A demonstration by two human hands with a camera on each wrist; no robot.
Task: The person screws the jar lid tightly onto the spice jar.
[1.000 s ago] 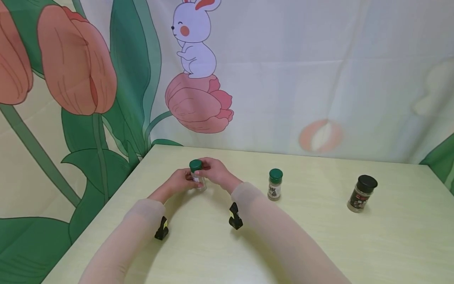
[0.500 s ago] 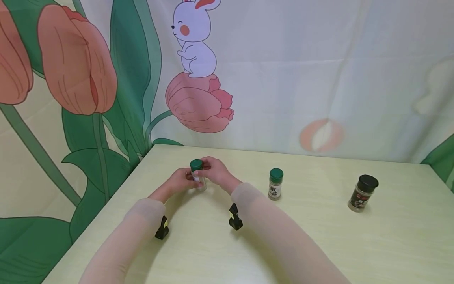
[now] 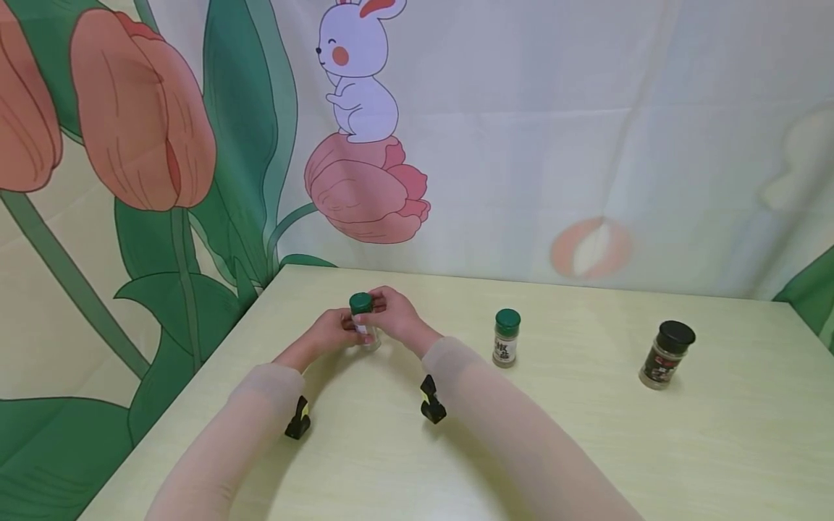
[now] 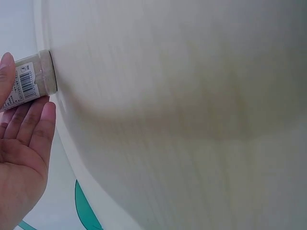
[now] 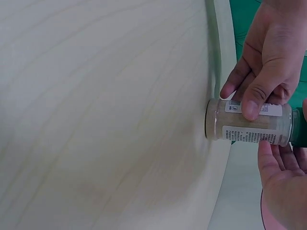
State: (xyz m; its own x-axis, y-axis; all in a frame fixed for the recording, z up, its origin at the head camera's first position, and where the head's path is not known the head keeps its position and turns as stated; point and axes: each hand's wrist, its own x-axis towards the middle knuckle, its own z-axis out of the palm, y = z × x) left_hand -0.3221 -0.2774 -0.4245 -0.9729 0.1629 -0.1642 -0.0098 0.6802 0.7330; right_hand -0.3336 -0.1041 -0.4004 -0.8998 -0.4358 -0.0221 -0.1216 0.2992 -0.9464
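A clear spice jar [image 5: 249, 122] with a green cap [image 3: 360, 302] and white labels is held between both hands, near the table's far left. My left hand [image 3: 326, 334] grips its body, thumb across the front, as the right wrist view shows. In the left wrist view the left hand's fingers [image 4: 36, 124] lie along the jar's side. My right hand [image 3: 397, 316] pinches the top, fingertips around the cap and just beneath it. The jar leans slightly in the head view, its base right at the tabletop. Powder shows through its wall.
A second green-capped spice jar [image 3: 505, 339] stands upright right of the hands. Farther right is a jar [image 3: 666, 354] with a black cap and dark label. Behind the pale table [image 3: 573, 449] hangs a cloth [image 3: 521, 145] printed with tulips and a rabbit.
The right hand's fingers shift very slightly at the cap. Both arms, the held jar and the other jars stay in practically the same places.
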